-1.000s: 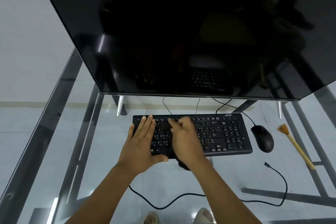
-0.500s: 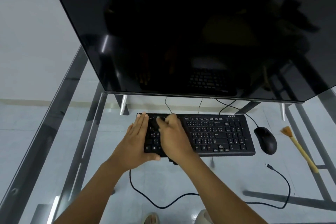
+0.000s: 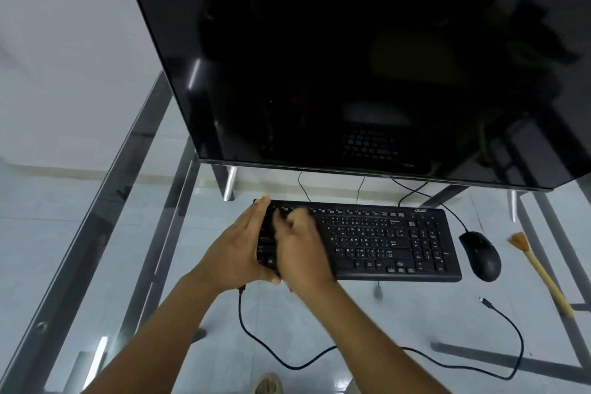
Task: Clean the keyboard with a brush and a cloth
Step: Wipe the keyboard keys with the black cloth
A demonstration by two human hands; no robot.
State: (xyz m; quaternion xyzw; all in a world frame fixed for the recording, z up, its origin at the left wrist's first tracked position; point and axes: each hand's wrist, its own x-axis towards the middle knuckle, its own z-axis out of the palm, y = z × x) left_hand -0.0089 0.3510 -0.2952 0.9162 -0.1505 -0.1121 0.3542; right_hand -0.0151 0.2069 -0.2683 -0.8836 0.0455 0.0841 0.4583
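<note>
A clear glass worktop (image 3: pixel 96 233) on a grey metal frame carries everything here. A large black glossy monitor (image 3: pixel 351 57), its screen dark and reflective, fills the upper part of the view and stands on slim silver legs (image 3: pixel 229 184) at the far side. To the right lies a black computer mouse (image 3: pixel 481 255), its thin cable running back under the monitor. A loose black cable (image 3: pixel 367 353) curls over the glass near the front edge, one small plug end (image 3: pixel 483 300) lying free to the right. Through the glass, pale floor tiles (image 3: pixel 48 201) show below, and a light-coloured shoe (image 3: pixel 267 384) at the bottom edge.
</note>
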